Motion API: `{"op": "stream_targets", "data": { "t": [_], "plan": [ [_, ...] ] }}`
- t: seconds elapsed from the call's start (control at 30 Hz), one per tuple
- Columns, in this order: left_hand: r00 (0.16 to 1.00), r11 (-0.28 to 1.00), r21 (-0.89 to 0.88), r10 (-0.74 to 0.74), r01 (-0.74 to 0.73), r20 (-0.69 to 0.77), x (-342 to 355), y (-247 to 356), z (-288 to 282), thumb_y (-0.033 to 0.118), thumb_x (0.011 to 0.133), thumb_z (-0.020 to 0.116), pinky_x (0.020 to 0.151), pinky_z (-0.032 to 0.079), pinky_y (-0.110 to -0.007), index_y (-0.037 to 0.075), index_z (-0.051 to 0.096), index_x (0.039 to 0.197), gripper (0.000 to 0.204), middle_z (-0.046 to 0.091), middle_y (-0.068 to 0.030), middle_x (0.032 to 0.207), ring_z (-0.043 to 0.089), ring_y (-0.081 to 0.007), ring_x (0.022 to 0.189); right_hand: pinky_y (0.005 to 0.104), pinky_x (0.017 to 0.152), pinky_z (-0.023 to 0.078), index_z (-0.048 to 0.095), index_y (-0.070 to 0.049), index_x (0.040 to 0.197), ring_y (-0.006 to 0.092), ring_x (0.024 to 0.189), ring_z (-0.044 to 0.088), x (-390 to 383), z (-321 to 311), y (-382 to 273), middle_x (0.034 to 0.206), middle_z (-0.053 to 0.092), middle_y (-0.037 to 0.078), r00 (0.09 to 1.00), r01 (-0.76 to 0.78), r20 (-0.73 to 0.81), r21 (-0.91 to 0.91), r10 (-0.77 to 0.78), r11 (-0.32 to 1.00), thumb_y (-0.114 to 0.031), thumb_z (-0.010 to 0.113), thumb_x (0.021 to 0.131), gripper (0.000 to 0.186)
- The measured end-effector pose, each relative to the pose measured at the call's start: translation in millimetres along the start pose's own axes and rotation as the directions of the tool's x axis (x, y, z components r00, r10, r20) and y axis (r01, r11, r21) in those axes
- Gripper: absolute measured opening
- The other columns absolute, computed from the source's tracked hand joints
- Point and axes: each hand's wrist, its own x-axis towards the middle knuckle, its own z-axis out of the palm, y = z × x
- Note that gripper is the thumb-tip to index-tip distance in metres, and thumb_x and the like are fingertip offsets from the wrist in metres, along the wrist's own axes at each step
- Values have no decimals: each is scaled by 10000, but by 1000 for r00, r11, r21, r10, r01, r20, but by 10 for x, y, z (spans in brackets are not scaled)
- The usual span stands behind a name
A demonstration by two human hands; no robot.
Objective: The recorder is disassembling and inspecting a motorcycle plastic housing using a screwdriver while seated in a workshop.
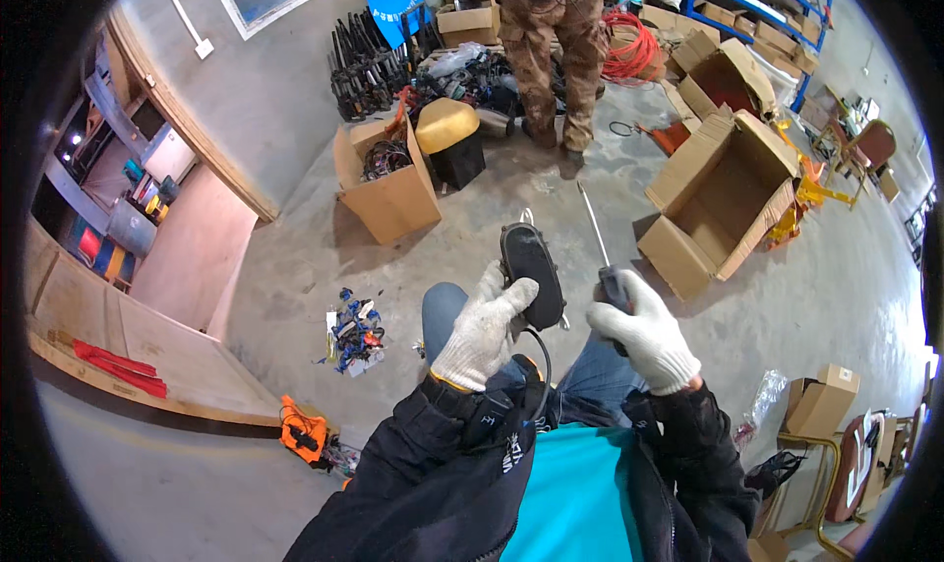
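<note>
In a white knit glove, my left hand (484, 331) is closed around the side of a long black oval case (532, 272) held above my knees. White cord or tie ends stick out at its top and lower right, and a dark cable (547, 365) hangs below it. My right hand (644, 331), gloved the same way, grips the dark handle of a screwdriver (593, 218). Its long metal shaft points up and away, apart from the case. What the case contains does not show.
An open cardboard box (723, 203) stands front right; another box (388, 183) of cables sits beside a black bin with a yellow lid (447, 139). Small parts (356, 331) lie heaped on the floor at left. A person in camouflage trousers (556, 60) stands ahead.
</note>
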Motion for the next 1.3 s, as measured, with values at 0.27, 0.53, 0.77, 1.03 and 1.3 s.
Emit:
{"op": "stream_targets", "data": {
  "t": [0.27, 0.53, 0.77, 1.03, 1.3],
  "plan": [
    [990, 989, 29, -144, 144, -11, 35, -187, -115, 138, 1036, 566, 1086, 450, -387, -16, 438, 1470, 478, 595, -139, 1339, 593, -261, 1214, 256, 624, 442, 608, 0, 1146, 91, 718, 563, 296, 294, 443, 858, 644, 33, 999, -12, 35, 166, 6, 986, -304, 738, 850, 444],
    [921, 919, 241, -355, 312, 160, 556, 18, -502, 415, 1064, 515, 969, 537, -400, 19, 572, 1324, 477, 657, -163, 1224, 652, -249, 1093, 271, 673, 492, 597, 24, 1102, 118, 750, 586, 774, 68, 859, 925, 635, 55, 992, -75, 125, 441, 21, 894, -116, 734, 869, 304],
    [914, 915, 26, -402, 402, 59, 1202, -327, -891, 291, 1051, 553, 925, 578, -454, -46, 552, 1251, 392, 670, -195, 1162, 679, -306, 1037, 281, 670, 511, 597, 10, 1168, 142, 736, 611, 1181, 77, 1361, 945, 667, 75, 982, -182, 140, 557, 125, 810, -108, 715, 910, 307],
    [780, 679, -613, -606, 404, -157, 918, -1754, -1733, 209, 1017, 578, 895, 561, -477, -17, 580, 1047, 227, 667, -178, 1016, 660, -325, 930, 307, 743, 569, 581, 1, 1218, 178, 853, 673, 1025, 352, 1808, 1058, 688, 108, 968, -247, 140, 699, 210, 671, -97, 681, 936, 315],
    [810, 834, -388, -513, 392, -284, 928, -1803, -1640, 212, 1012, 591, 765, 565, -424, 77, 645, 996, 146, 664, -86, 914, 656, -258, 831, 277, 725, 518, 573, 9, 1193, 133, 822, 616, 905, 500, 1527, 1001, 644, 67, 966, -255, 214, 692, 145, 675, -118, 717, 891, 358]
  ]
}}
